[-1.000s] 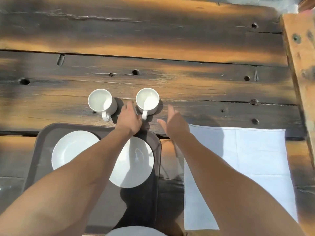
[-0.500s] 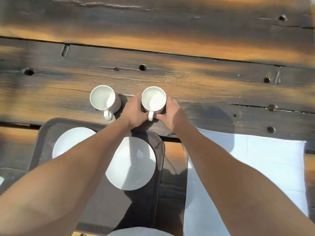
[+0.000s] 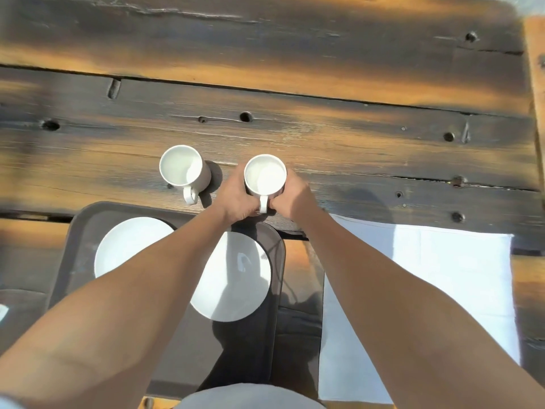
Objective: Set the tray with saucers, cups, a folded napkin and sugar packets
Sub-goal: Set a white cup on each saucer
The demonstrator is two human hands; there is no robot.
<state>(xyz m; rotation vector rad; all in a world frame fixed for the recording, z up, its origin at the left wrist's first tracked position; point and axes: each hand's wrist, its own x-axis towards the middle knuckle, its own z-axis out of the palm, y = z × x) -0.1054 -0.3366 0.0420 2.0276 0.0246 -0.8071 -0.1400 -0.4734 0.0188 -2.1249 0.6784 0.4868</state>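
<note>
Two white cups stand on the wooden table beyond the tray. My left hand [image 3: 236, 199] and my right hand [image 3: 292, 196] wrap around the right cup [image 3: 265, 177] from both sides, its handle pointing toward me between them. The left cup [image 3: 182, 169] stands alone, untouched. On the dark grey tray [image 3: 76, 240] lie two white saucers: the left saucer [image 3: 129, 246] and the right saucer [image 3: 236, 278], both partly hidden by my left forearm. A white napkin [image 3: 427, 284] lies flat and unfolded on the table to the right of the tray.
The table is dark, weathered planks [image 3: 295, 69] with knots, holes and gaps. A lighter wooden beam [image 3: 535, 69] runs along the right edge. A small white object [image 3: 2, 312] peeks in at the left edge.
Both hands have moved forward and closed around the right cup; one second ago they were open beside it. The left cup and saucers have not moved.
</note>
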